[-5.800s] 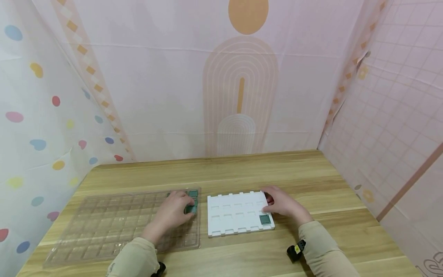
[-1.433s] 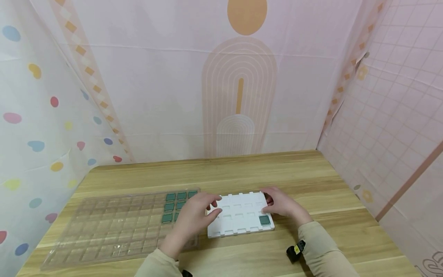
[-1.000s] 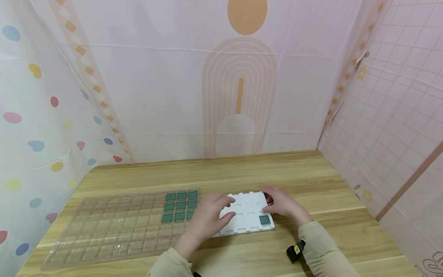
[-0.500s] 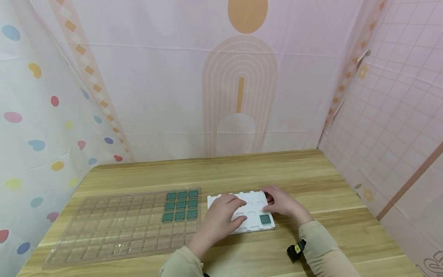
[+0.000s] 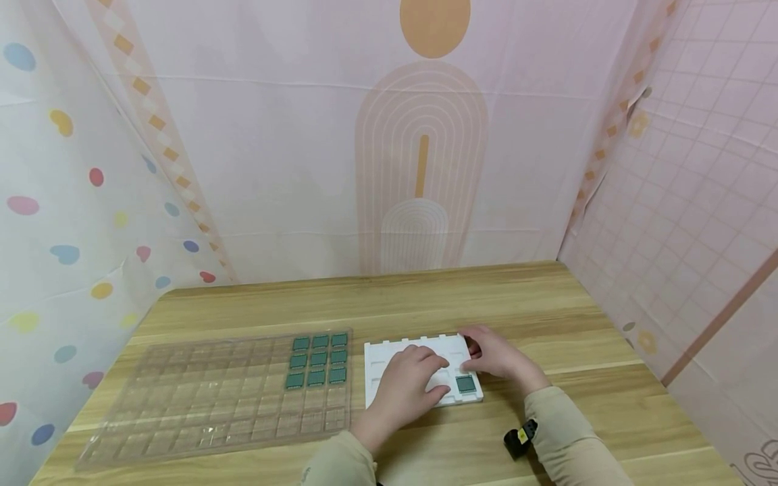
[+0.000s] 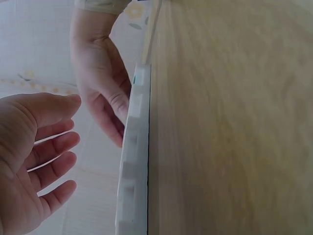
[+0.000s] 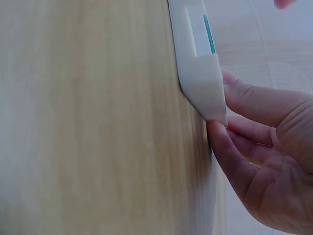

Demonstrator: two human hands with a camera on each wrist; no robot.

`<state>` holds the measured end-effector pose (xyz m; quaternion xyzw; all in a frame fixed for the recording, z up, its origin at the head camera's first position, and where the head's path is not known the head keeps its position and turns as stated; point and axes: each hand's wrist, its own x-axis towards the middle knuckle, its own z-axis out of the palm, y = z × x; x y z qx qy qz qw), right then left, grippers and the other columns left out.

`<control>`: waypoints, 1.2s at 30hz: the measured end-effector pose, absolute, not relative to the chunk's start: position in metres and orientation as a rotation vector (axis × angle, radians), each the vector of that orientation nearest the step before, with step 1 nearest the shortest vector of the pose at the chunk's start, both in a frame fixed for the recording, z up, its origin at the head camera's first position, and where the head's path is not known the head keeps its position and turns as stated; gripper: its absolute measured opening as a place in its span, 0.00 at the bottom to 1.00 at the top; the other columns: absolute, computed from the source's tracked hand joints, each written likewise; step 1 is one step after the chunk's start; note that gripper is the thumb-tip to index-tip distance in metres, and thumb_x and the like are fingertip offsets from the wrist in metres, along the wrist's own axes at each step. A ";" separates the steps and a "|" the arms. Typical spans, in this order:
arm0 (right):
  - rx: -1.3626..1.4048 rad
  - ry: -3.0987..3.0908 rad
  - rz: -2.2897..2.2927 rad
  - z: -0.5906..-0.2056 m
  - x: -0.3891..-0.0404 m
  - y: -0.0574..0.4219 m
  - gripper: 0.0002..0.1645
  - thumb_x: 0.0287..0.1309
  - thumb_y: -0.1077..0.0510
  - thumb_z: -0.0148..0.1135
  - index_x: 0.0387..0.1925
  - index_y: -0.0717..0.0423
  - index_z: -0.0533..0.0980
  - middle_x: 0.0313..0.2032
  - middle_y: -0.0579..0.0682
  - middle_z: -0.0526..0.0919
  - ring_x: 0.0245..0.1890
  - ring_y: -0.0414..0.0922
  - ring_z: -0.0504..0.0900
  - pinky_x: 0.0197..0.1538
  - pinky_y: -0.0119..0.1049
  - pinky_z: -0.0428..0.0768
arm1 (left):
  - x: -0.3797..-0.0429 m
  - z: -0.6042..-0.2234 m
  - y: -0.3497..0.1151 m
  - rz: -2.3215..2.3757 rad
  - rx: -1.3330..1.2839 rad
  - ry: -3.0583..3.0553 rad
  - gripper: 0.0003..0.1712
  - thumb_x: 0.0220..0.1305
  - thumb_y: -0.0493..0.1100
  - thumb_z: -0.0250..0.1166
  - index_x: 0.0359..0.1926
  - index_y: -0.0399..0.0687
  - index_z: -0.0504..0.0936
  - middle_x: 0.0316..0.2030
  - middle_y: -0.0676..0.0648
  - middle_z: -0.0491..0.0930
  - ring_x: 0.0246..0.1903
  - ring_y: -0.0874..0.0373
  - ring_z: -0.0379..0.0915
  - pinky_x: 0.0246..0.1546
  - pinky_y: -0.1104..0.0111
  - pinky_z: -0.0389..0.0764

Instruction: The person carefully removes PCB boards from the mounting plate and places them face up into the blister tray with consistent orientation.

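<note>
In the head view my left hand (image 5: 408,383) hovers over the white tray (image 5: 389,352), its fingers spread from the thumb. The left wrist view shows a gap with nothing between that left thumb and the loosely bent fingers (image 6: 61,142). My right hand (image 5: 497,354) grips the tray's right end; the right wrist view has its thumb and fingers (image 7: 232,154) pinching the tray's corner (image 7: 200,83). One green square chip-like board (image 5: 466,384) sits in the tray's near right pocket. The left hand covers some middle pockets.
Left of the white tray lies a large clear plastic tray (image 5: 206,395) with many pockets. Several green boards (image 5: 317,359) fill its far right pockets. Both trays lie on a wooden table (image 5: 486,297). Patterned curtains (image 5: 292,155) hang behind and at both sides.
My left hand has moved from the green boards in the clear tray rightward over the white tray, uncovering those boards. The right hand has kept its grip on the tray, which stays in place.
</note>
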<state>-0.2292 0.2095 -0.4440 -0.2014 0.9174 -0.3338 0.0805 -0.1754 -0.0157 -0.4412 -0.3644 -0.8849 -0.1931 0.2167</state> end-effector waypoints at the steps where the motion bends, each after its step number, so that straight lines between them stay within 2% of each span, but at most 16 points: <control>1: -0.604 2.744 -0.998 -0.444 -0.229 0.210 0.39 0.53 0.63 0.74 0.63 0.72 0.68 0.52 0.62 0.73 0.42 0.47 0.77 0.45 0.39 0.79 | -0.175 -0.442 -0.014 -0.523 -1.005 -2.457 0.18 0.51 0.50 0.77 0.42 0.51 0.85 0.38 0.54 0.82 0.41 0.56 0.76 0.42 0.63 0.78; 16: -0.592 2.732 -1.020 -0.446 -0.231 0.210 0.38 0.54 0.66 0.72 0.64 0.71 0.67 0.55 0.64 0.72 0.43 0.48 0.77 0.45 0.39 0.80 | -0.173 -0.445 0.014 -0.365 -0.914 -2.583 0.15 0.50 0.52 0.77 0.39 0.55 0.88 0.37 0.55 0.81 0.39 0.57 0.73 0.38 0.65 0.74; 22: -0.598 2.739 -1.000 -0.446 -0.230 0.209 0.38 0.55 0.64 0.72 0.64 0.72 0.67 0.55 0.64 0.72 0.43 0.48 0.77 0.45 0.39 0.80 | -0.173 -0.449 0.023 -0.321 -0.885 -2.622 0.16 0.50 0.54 0.77 0.40 0.57 0.88 0.35 0.56 0.81 0.38 0.57 0.72 0.36 0.66 0.73; 29: -0.622 2.751 -0.987 -0.444 -0.230 0.210 0.37 0.54 0.67 0.72 0.64 0.72 0.68 0.48 0.60 0.74 0.41 0.47 0.76 0.42 0.38 0.78 | -0.173 -0.451 0.033 -0.272 -0.865 -2.662 0.17 0.50 0.54 0.76 0.40 0.55 0.88 0.34 0.55 0.81 0.37 0.56 0.72 0.33 0.65 0.72; 36: -0.643 2.754 -0.994 -0.445 -0.231 0.210 0.36 0.54 0.67 0.71 0.63 0.72 0.68 0.49 0.61 0.74 0.40 0.46 0.76 0.42 0.37 0.78 | -0.174 -0.451 0.041 -0.219 -0.854 -2.714 0.17 0.49 0.53 0.76 0.40 0.55 0.88 0.33 0.54 0.81 0.36 0.55 0.71 0.32 0.64 0.72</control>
